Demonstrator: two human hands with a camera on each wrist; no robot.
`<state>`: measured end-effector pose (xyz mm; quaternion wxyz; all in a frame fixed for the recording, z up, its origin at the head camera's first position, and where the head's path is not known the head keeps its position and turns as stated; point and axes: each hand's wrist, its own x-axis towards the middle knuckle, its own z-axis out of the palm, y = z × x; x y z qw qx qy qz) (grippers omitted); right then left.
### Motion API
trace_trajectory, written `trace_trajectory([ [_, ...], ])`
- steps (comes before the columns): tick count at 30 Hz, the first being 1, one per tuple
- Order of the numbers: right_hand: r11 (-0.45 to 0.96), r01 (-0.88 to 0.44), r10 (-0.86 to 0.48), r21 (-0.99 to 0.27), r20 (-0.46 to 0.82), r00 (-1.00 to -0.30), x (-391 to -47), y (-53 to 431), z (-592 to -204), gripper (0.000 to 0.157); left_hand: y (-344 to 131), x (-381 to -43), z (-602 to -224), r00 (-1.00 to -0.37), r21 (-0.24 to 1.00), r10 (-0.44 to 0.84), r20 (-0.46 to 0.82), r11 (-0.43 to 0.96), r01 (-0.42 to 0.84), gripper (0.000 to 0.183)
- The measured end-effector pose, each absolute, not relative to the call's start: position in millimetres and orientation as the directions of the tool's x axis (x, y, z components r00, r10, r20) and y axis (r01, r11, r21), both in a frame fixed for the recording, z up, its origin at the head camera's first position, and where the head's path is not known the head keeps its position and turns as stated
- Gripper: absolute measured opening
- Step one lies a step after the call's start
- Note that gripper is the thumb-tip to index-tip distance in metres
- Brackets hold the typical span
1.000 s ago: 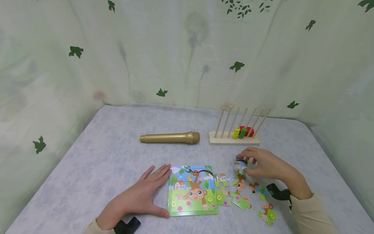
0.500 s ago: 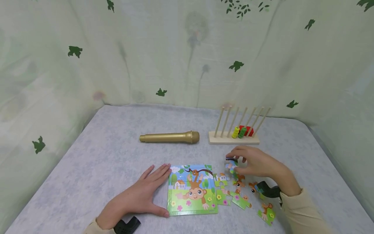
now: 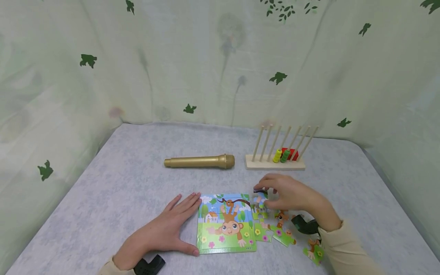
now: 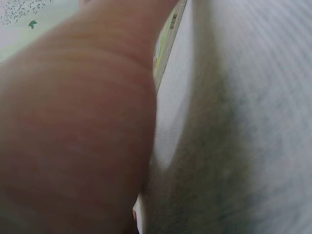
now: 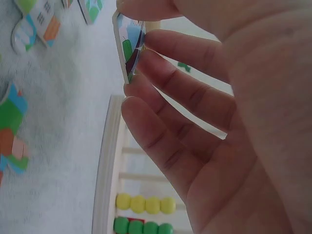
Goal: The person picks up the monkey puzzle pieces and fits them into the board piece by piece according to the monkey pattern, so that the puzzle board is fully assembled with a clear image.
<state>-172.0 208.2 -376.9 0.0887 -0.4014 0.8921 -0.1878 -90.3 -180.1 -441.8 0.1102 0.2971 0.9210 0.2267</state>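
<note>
Fingers spread, my left hand (image 3: 172, 225) rests at the left edge of a square monkey-picture puzzle board (image 3: 213, 244); the thumb lies by its lower left corner. In the left wrist view, the forearm (image 4: 83, 126) covers most of the scene. Between thumb and fingertips, my right hand (image 3: 295, 194) pinches a jigsaw piece (image 5: 127, 46) with blue sky and a dark branch. In the head view this piece is just right of the board's upper right corner, overlapping a loose house piece (image 3: 256, 214). Other loose pieces include a flower piece (image 3: 262, 233) and a monkey-face piece (image 3: 282, 218).
Behind the board lies a gold toy microphone (image 3: 199, 162). To its right stands a wooden bead rack (image 3: 275, 165) with upright rods, yellow beads (image 3: 277, 156), green beads (image 3: 285, 156) and a red part. One puzzle piece (image 3: 313, 252) lies near the right sleeve.
My right hand has moved left with the pinched jigsaw piece, from over the loose pieces to beside the board's upper right corner. The left hand has stayed in place.
</note>
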Motion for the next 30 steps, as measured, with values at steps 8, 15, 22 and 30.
trace_trajectory([
  [8, 0.574, -0.691, -0.773, -0.439, -0.014, -0.634, -169.2, 193.8, -381.1, 0.038, -180.8, -89.6, -441.8, -0.796, 0.482, 0.603, -0.051, 0.713, 0.509, 0.131],
  [15, 0.546, -0.724, -0.798, -0.421, 0.003, -0.603, -167.8, 182.4, -387.2, 0.036, -180.2, -90.3, -442.3, -0.801, 0.487, 0.594, -0.069, 0.721, 0.493, 0.132],
  [22, 0.517, -0.76, -0.818, -0.393, 0.033, -0.574, -167.8, 176.4, -394.2, 0.034, -180.3, -90.6, -443.4, -0.8, 0.483, 0.596, -0.07, 0.722, 0.495, 0.132],
  [30, 0.508, -0.78, -0.828, -0.364, 0.041, -0.559, -169.8, 167.4, -400.1, 0.034, -180.0, -90.6, -443.4, -0.801, 0.485, 0.595, -0.064, 0.72, 0.496, 0.132],
])
